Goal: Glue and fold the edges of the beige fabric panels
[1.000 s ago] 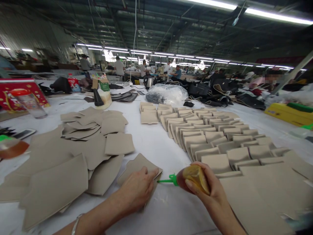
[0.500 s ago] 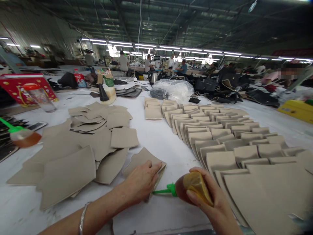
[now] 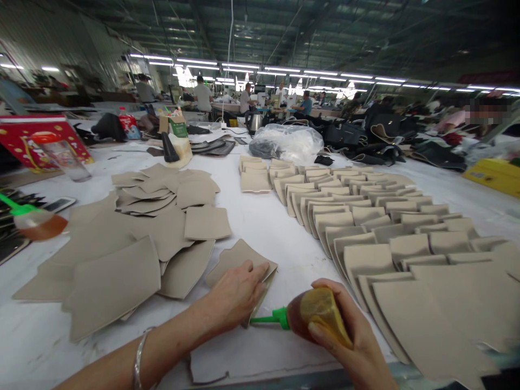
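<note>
My left hand (image 3: pixel 240 295), with a silver bangle on the wrist, presses down on a beige-grey piece (image 3: pixel 238 259) on the white table. The piece's right edge is folded or doubled under my fingers. In my right hand (image 3: pixel 351 330) is a squeeze bottle (image 3: pixel 319 317) of amber liquid, held on its side. Its green nozzle (image 3: pixel 268 319) points left, and the tip is at the piece's lower edge, close beside my left hand. Loose beige pieces (image 3: pixel 116 276) lie heaped on the left. Overlapping rows of folded pieces (image 3: pixel 368 260) cover the right.
A second green-tipped bottle (image 3: pixel 40 223) is at the far left, near a clear jar with a red lid (image 3: pixel 63 157). Plastic wrap (image 3: pixel 286 142), a kettle (image 3: pixel 254 122) and dark material (image 3: pixel 347 135) sit farther back. A yellow object (image 3: pixel 493 176) is at right. People work in the background.
The bottle in my right hand has shifted slightly left, its nozzle tip moving along the lower edge of the piece. My left hand stays on the piece. The camera view has shifted a little.
</note>
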Demonstrator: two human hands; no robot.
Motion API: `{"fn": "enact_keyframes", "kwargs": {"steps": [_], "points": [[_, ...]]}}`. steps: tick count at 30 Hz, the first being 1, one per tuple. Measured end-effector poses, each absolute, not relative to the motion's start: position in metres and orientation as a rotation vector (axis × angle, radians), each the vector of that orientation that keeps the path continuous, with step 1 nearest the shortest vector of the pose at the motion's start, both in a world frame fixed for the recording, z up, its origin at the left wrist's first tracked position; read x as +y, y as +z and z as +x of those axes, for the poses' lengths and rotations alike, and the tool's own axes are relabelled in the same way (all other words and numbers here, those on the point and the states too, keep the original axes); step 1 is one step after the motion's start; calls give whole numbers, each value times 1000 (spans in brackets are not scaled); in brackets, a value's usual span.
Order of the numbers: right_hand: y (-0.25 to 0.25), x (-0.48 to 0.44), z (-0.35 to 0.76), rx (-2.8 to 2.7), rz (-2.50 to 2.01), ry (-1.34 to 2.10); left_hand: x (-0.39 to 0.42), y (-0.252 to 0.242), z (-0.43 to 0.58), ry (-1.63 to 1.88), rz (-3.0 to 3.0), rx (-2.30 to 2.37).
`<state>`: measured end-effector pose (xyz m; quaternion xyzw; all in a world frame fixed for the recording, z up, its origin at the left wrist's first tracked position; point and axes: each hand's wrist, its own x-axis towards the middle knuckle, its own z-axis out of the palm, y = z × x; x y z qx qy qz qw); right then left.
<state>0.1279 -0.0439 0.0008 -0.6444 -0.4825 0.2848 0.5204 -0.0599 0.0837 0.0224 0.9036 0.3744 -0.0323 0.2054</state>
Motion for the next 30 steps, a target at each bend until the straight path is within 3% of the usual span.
{"fn": "enact_keyframes", "kwargs": {"steps": [5, 10, 21, 26, 30], "points": [[0, -43, 131, -1152, -1606, 530, 83, 24, -59, -113, 2507, 1052], [3, -45, 127, -1144, -1534, 691, 83, 18, -59, -92, 2528, 1057], [-4, -44, 133, -1192, -1492, 685, 86, 15, -60, -50, 2566, 998], [-9, -41, 144, -1221, -1539, 505, 88, 15, -58, -69, 2571, 988], [-10, -42, 144, -1272, -1472, 676, 89, 18, -56, -99, 2555, 988]]}}
